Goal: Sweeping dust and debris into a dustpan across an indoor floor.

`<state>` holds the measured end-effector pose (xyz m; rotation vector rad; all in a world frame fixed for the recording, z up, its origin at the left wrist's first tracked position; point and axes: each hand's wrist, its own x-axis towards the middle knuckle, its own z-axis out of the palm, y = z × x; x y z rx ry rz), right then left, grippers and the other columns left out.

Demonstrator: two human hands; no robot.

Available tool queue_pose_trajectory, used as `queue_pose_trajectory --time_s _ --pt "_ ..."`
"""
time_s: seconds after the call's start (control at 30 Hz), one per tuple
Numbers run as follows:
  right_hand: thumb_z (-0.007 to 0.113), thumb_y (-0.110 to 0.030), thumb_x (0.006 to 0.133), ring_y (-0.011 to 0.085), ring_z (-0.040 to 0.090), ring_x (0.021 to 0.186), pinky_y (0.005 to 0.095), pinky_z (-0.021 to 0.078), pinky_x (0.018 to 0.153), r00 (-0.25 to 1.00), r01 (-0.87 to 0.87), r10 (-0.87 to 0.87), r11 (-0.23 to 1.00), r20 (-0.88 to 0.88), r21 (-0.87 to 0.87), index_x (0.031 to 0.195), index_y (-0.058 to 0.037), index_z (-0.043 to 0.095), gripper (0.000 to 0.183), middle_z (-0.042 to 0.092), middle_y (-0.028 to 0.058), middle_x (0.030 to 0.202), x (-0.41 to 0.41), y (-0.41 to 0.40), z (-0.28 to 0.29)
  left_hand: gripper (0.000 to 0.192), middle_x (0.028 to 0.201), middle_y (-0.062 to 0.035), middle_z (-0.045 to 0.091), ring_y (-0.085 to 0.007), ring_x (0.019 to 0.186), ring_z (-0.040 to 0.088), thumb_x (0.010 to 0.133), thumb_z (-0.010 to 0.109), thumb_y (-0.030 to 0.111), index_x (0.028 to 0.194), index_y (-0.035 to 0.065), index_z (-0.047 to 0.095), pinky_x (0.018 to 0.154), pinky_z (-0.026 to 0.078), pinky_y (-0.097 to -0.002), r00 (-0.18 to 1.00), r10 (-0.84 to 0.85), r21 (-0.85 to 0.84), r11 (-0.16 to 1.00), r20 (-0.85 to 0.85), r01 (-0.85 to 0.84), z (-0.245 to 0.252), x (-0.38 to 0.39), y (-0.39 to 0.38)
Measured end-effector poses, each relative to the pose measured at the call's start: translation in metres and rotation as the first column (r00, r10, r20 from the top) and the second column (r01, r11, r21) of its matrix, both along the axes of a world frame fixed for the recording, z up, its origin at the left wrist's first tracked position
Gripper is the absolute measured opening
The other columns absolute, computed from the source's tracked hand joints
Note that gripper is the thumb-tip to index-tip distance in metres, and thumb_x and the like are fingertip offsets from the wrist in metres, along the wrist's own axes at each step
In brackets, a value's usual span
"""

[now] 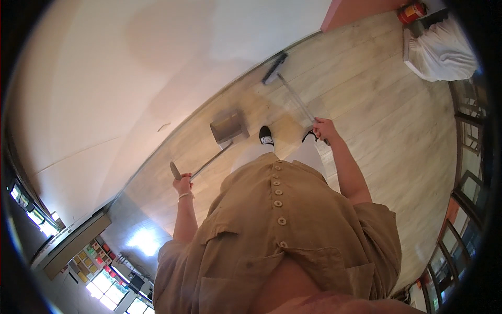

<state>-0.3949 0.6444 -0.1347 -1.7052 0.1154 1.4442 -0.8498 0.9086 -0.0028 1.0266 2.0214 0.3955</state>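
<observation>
My left hand (pixel 183 184), with a band at its wrist, is closed round the handle of a long-handled dustpan (pixel 227 127). The pan rests on the floor near the wall, left of my black shoe (pixel 266 135). In my right hand (pixel 324 130) is the handle of a long-handled broom (pixel 275 68). Its dark bristle head lies by the foot of the wall, ahead and to the right of the pan. The bristles and the pan's edges look blurred. What lies inside the pan cannot be made out.
A pale wall (pixel 157 70) runs along the floor's left side, with a pink wall edge (pixel 333 15) beyond. A red fire extinguisher (pixel 411 13) and a bin with a white liner (pixel 443 55) stand at the upper right. Dark-framed furniture (pixel 459 157) lines the right side.
</observation>
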Motion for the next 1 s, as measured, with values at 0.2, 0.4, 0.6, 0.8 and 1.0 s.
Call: queue_pose_trajectory --time_s 0.2,0.4,0.6,0.8,1.0 --pt "0.046 -0.007 0.077 0.009 0.041 0.036 0.0239 0.034 0.031 0.985 0.036 -0.029 0.999 0.167 -0.038 0.107 0.001 0.05 0.031 0.047 0.0043 0.052 0.103 -0.023 -0.006 0.015 0.069 -0.011 0.06 -0.0117 0.038 0.044 0.061 0.044 -0.006 0.071 0.0002 0.054 0.032 0.033 -0.0214 0.993 0.114 0.118 0.986 0.015 -0.115 0.016 0.044 -0.032" --pt "0.046 -0.008 0.077 0.0088 0.042 0.038 0.0242 0.0343 0.032 0.995 0.074 -0.081 0.99 0.062 0.121 0.076 -0.0019 0.052 0.008 0.046 0.0039 0.052 0.157 -0.014 0.012 0.019 0.072 -0.013 0.06 -0.011 0.038 0.043 0.063 0.045 -0.006 0.079 0.0001 0.052 0.033 0.032 -0.021 0.981 0.191 0.13 0.972 0.032 -0.194 0.035 0.083 -0.052" --pt "0.048 -0.009 0.076 0.0101 0.042 0.037 0.0239 0.0317 0.032 0.988 0.154 -0.153 0.986 -0.013 0.065 0.066 -0.0036 0.048 0.011 0.045 0.0031 0.049 0.203 -0.028 -0.004 0.02 0.072 -0.0131 0.06 -0.0108 0.038 0.044 0.062 0.044 -0.007 0.079 -0.0002 0.052 0.033 0.032 -0.0199 0.991 0.125 0.137 0.982 0.047 -0.131 0.047 0.143 -0.063" --pt "0.049 -0.012 0.079 0.0098 0.039 0.035 0.024 0.0315 0.031 0.967 0.255 -0.255 0.967 0.002 0.0 0.099 -0.0048 0.054 0.022 0.045 0.003 0.05 0.21 -0.139 -0.015 0.018 0.072 -0.0122 0.06 -0.0106 0.038 0.045 0.061 0.045 -0.008 0.075 0.0005 0.053 0.032 0.032 -0.0196 0.999 0.027 0.148 0.989 0.028 -0.031 0.05 0.192 -0.057" --pt "0.047 -0.013 0.081 0.0092 0.036 0.033 0.0246 0.0305 0.029 0.915 0.396 -0.381 0.912 0.132 -0.105 0.101 -0.0068 0.053 0.021 0.043 0.0027 0.05 0.195 -0.235 0.006 0.018 0.072 -0.0117 0.061 -0.0105 0.039 0.045 0.061 0.045 -0.009 0.074 0.0014 0.052 0.032 0.033 -0.0206 0.992 -0.118 0.136 0.984 0.041 0.112 0.042 0.228 -0.051"
